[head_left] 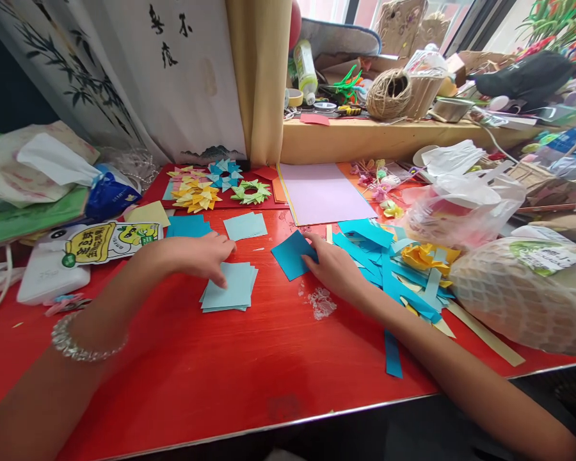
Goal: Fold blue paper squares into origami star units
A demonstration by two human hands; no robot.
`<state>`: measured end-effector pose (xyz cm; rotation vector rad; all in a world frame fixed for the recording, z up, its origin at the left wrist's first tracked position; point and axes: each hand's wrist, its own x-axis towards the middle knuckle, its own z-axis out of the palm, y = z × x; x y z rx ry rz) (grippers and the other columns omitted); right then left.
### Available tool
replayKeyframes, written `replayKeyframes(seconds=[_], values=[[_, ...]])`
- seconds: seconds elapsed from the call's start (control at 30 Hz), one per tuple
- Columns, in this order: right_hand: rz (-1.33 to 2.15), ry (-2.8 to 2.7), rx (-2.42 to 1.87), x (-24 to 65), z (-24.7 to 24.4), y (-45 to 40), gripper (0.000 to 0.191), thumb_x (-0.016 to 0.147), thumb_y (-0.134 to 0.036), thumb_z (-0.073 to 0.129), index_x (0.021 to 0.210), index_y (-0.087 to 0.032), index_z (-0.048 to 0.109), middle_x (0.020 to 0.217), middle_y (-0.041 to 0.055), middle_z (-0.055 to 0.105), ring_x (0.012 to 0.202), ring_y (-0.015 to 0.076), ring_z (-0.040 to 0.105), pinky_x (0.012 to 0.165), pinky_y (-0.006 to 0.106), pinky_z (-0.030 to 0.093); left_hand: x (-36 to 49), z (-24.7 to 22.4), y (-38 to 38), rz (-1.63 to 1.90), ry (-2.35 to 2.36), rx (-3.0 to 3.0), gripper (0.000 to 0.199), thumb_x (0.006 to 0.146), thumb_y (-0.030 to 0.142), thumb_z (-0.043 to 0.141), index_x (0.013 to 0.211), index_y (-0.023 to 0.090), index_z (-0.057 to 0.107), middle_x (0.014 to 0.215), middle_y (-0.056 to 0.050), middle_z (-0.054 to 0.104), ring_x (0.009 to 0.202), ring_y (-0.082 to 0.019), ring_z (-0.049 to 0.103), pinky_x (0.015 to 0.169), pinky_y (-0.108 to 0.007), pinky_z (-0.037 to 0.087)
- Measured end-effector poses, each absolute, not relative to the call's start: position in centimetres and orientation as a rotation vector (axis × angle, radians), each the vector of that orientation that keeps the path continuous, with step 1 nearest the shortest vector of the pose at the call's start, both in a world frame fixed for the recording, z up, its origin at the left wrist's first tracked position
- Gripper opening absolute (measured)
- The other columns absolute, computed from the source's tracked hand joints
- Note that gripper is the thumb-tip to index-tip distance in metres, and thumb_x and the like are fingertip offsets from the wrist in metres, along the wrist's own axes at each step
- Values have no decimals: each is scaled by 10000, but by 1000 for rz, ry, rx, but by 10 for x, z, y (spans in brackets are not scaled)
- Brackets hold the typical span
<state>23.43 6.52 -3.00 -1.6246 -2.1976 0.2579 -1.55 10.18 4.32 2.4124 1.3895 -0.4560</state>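
My right hand (333, 264) pinches a bright blue paper square (292, 255) at its right corner, thumb and fingers closed on it just above the red table. My left hand (199, 256) is open, thumb and fingers apart. Its thumb tip lies over a stack of pale blue paper squares (231, 293); whether it presses on them I cannot tell. Behind that hand, partly covered by it, lie more bright blue squares (187, 225). A smaller pile of pale blue squares (245, 226) sits just beyond the left fingertips.
Folded paper rings (224, 174) lie at the back beside a lilac sheet (324, 192). Blue and yellow paper scraps (388, 282) are heaped right of my right hand. A netted fruit (518, 304) and plastic bag (465, 198) stand farther right; a tissue pack (108, 195) is at left.
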Motion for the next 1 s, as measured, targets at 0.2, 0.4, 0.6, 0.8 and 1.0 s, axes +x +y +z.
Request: replayKeyframes(seconds=[0.2, 0.4, 0.6, 0.8, 1.0], values=[[-7, -2213, -1373, 226, -32, 58, 535, 840, -130, 477, 1351, -35, 352, 1402, 196, 402, 1308, 293, 375, 1070, 437, 342, -22, 31, 82, -504, 1497, 2224, 355, 691, 400, 595, 948, 182, 484, 1022, -110, 549, 986, -293, 508, 705, -311, 419], [643, -2139, -1179, 209, -21, 32, 481, 876, -243, 492, 1330, -157, 358, 1374, 140, 449, 1269, 236, 436, 1029, 425, 397, -28, 13, 70, -170, 1308, 2324, 208, 826, 377, 478, 725, 198, 446, 811, -30, 528, 772, -204, 503, 652, -299, 367], [1073, -1929, -1068, 200, -21, 19, 197, 925, -264, 403, 1029, -191, 553, 922, 37, 631, 803, 150, 589, 716, 297, 488, 5, 14, 41, 534, 1170, 2102, 172, 872, 379, 479, 830, 213, 491, 875, -3, 539, 789, -155, 518, 676, -280, 409], [1073, -1762, -1056, 198, -21, 22, 196, 944, -290, 327, 1011, -190, 481, 944, 41, 561, 835, 145, 525, 737, 282, 446, 16, -18, 34, 1023, 1067, 1576, 386, 829, 344, 561, 1152, 266, 365, 1232, -43, 487, 1162, -196, 474, 945, -345, 423], [916, -1869, -1230, 190, -21, 22, 155, 926, -288, 357, 1031, -201, 431, 987, 68, 559, 860, 176, 525, 733, 311, 436, 18, -36, 39, 1018, 1114, 1543, 308, 816, 346, 563, 1064, 227, 425, 1206, -62, 531, 1178, -215, 483, 978, -369, 405]])
